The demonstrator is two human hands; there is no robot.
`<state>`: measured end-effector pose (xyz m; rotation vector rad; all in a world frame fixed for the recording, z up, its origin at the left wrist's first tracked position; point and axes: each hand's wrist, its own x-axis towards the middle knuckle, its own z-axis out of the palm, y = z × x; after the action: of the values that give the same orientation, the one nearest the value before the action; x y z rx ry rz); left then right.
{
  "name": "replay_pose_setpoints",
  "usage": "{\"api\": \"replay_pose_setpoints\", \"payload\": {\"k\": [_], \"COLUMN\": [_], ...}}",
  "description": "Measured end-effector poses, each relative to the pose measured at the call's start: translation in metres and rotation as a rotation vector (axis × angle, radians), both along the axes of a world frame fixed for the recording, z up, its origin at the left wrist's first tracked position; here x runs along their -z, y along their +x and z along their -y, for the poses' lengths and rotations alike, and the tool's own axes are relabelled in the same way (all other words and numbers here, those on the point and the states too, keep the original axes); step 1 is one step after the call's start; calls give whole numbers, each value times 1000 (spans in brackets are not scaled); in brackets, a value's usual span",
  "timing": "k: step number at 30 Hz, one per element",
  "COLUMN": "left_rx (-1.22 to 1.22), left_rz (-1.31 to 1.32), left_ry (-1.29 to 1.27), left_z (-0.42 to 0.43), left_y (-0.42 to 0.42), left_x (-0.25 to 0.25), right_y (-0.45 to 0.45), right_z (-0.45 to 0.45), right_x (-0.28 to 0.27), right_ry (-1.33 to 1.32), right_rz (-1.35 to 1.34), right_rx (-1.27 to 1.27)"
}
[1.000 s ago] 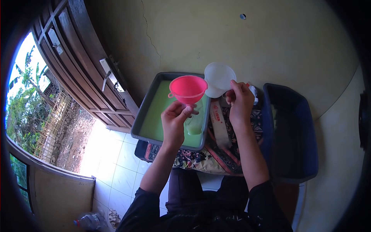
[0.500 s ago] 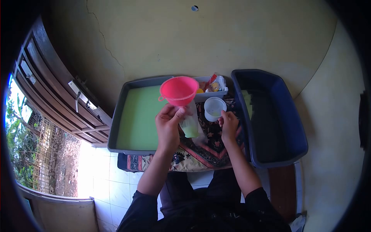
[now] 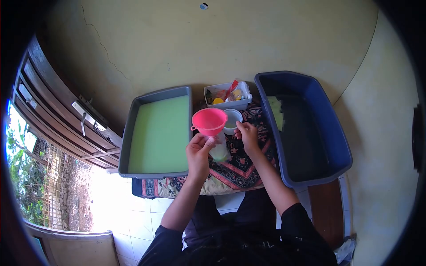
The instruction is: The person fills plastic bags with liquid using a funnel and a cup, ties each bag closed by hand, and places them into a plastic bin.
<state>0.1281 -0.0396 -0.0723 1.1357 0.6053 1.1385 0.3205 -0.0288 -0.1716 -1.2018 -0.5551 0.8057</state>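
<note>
My left hand [image 3: 198, 154] is closed around the neck of a pink funnel [image 3: 209, 120] and the top of a clear plastic bag [image 3: 219, 151]. The bag hangs below the funnel, with a little light green liquid at its bottom. Pinched by its rim in my right hand [image 3: 248, 136] is a translucent plastic cup [image 3: 233, 119]. It sits just right of the funnel, partly behind the funnel's edge in view; I cannot tell whether they touch. To the left, a grey tub [image 3: 124, 153] holds light green liquid [image 3: 162, 133].
A white basket [image 3: 239, 104] of small packets and a yellow-lidded item stands at the back. On the right is a dark blue tub [image 3: 339, 150] with green pieces inside its left edge. Patterned cloth [image 3: 239, 170] lies beneath. A wooden door [image 3: 66, 119] stands open at left.
The cup in my right hand has moved left, up to the funnel. My left hand with the funnel and bag has shifted right, away from the grey tub. The view has shifted slightly.
</note>
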Motion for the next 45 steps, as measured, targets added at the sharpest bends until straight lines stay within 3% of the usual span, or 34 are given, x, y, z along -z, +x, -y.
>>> {"api": "replay_pose_setpoints", "payload": {"k": [2, 3, 5, 6, 8, 12, 14, 16, 18, 22, 26, 35, 37, 38, 40, 42, 44, 45], "left_rx": [7, 18, 28, 43, 58, 118, 134, 172, 158, 61, 20, -5, 3, 16, 31, 52, 120, 118], "left_rz": [2, -7, -11, -9, -4, 44, 50, 21, 9, -67, -51, -19, 18, 55, 29, -1, 63, 63], "left_ry": [0, 2, 6, 10, 11, -29, -1, -32, -26, -41, -22, -24, 29, 80, 56, 34, 21, 22], "left_z": [0, 1, 1, 1, 1, 6, 6, 7, 3, 0, 4, 5, 1, 0, 4, 6, 6, 6], "left_y": [0, 0, 0, 0, 2, 8, 12, 14, 14, 12, 12, 2, 1, 1, -1, -2, -2, -2], "left_x": [1, 1, 4, 8, 11, 10, 9, 10, 14, 19, 17, 7, 13, 16, 3, -1, 0, 0], "right_y": [2, 1, -6, -14, -41, -60, -56, -54, -57, -40, -13, -12, -22, -28, -42, -50, -52, -54], "right_z": [3, 6, 16, 23, 42, 63, 63, 62, 62, 42, 5, 8, 31, 43, 65, 75, 76, 75], "right_x": [-6, -8, -18, -25, -62, -109, -113, -115, -124, -117, -70, -37, -51, -61, -81, -95, -110, -114], "right_ry": [-158, -159, -38, -37, 439, 660, 528, 539, 589, 562, 306, 147, 246, 245, 392, 396, 249, 275], "right_rz": [122, 122, 476, 479, 279, 550, 793, 801, 620, 658, 992, 1171, 907, 908, 421, 435, 834, 769], "right_rx": [16, 14, 307, 305, 199, 55, 77, 70, 124, 301, 382, 166, 110, 107, -297, -309, -258, -245]}}
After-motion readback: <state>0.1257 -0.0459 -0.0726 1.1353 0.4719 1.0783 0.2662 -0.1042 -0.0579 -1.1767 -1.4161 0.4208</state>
